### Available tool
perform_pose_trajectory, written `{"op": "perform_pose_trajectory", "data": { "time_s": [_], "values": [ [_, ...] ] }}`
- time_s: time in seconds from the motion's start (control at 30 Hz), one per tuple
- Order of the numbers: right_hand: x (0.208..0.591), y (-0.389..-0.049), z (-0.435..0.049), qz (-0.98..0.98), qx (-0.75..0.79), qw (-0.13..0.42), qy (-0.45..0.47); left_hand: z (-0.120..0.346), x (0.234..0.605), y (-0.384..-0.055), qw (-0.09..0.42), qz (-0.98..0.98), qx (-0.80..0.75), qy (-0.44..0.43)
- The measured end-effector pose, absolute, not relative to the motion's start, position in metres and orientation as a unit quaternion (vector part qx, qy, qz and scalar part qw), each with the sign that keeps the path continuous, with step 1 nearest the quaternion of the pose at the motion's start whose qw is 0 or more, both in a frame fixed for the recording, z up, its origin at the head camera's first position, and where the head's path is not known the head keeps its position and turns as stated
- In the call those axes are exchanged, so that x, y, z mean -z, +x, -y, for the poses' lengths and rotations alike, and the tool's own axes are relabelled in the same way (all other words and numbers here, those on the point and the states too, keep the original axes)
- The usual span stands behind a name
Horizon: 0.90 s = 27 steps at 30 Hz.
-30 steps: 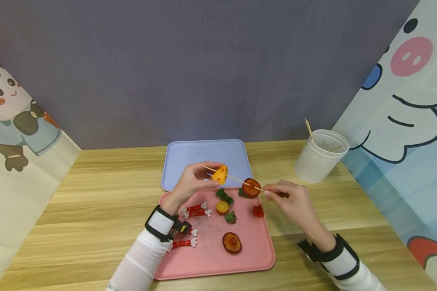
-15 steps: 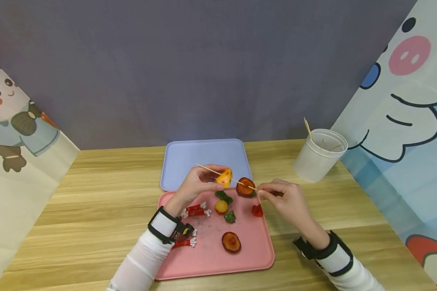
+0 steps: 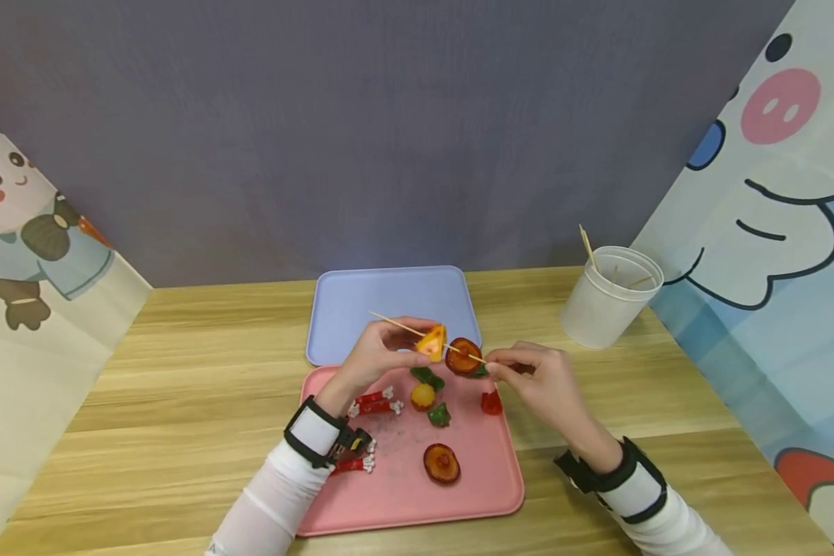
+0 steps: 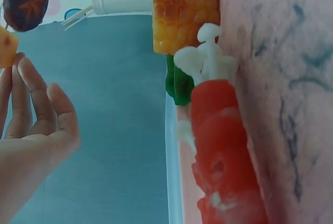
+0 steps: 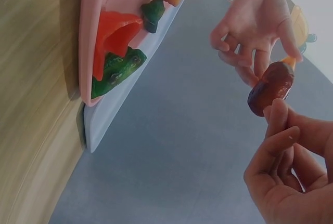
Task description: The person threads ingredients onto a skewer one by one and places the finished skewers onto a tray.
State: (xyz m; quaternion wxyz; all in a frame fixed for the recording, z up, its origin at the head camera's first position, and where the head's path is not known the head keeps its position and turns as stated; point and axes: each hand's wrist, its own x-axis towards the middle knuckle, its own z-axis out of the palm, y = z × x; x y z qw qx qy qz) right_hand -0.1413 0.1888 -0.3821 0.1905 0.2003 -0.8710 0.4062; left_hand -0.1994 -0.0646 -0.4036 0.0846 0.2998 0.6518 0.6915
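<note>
My left hand [image 3: 382, 351] pinches a yellow wedge with red spots [image 3: 431, 344], threaded on a thin wooden skewer [image 3: 396, 323]. The skewer's free end sticks out up-left past the fingers. Close beside the wedge on the same skewer is a brown shiitake mushroom [image 3: 463, 357] with a cross-shaped cut, dark on top in the left wrist view. My right hand [image 3: 538, 378] grips the skewer's right end between thumb and fingers, just past the mushroom [image 5: 271, 89]. Both hands are above the far edge of a pink tray [image 3: 472, 494].
On the pink tray lie another mushroom [image 3: 442, 463], a corn piece [image 3: 422, 396], green pieces [image 3: 439, 415], a red pepper piece [image 3: 491, 402] and several red sticks with white bone ends [image 3: 378, 407]. Behind is a blue tray [image 3: 389, 289]. A white bucket [image 3: 608, 297] holds skewers at right.
The right hand has moved left with the mushroom, while the left hand and yellow wedge have shifted slightly right and down. The gap between wedge and mushroom has narrowed.
</note>
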Motion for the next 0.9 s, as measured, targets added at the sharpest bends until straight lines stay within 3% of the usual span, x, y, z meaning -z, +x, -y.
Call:
{"op": "perform_pose_trajectory", "data": {
  "time_s": [0.9],
  "values": [
    [0.3833, -0.1428, -0.1873, 0.872, -0.406, 0.194, 0.191, 0.0582, 0.4037, -0.1976, 0.082, -0.648, -0.690, 0.310]
  ]
}}
